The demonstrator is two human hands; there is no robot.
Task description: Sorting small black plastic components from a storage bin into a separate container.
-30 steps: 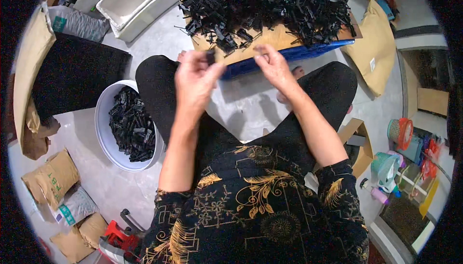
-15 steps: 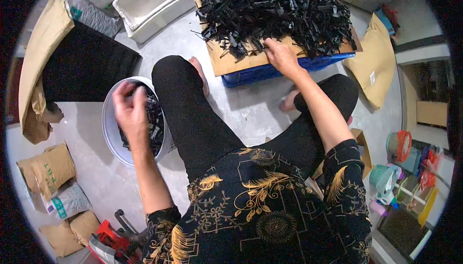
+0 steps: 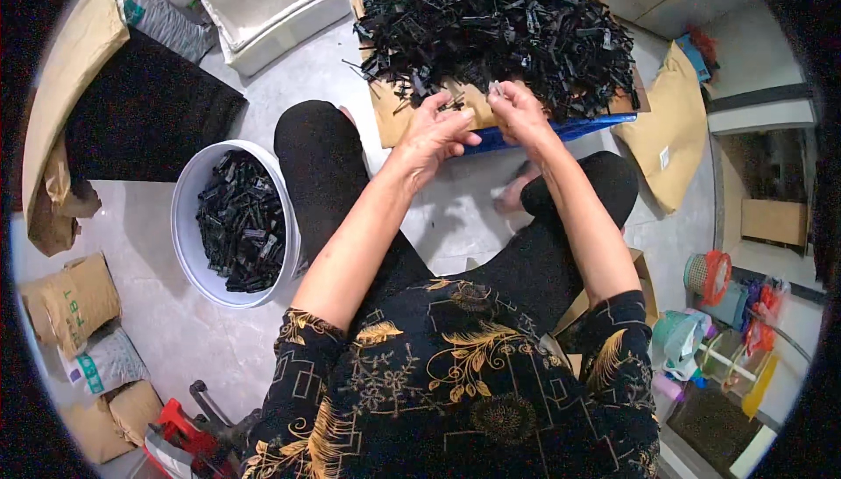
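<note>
- Both hands meet at the near edge of the cardboard sheet (image 3: pixel 392 116): left hand (image 3: pixel 435 131) with its grip pinched on a small black plastic piece (image 3: pixel 453 106), right hand (image 3: pixel 517 111) with fingertips closed on something small and pale.
- Just beyond lies the heap of black plastic pieces (image 3: pixel 499 28), covering the sheet on a blue crate (image 3: pixel 561 131).
- On the floor to the left, a white bucket (image 3: pixel 188 216) holds more black pieces.
</note>
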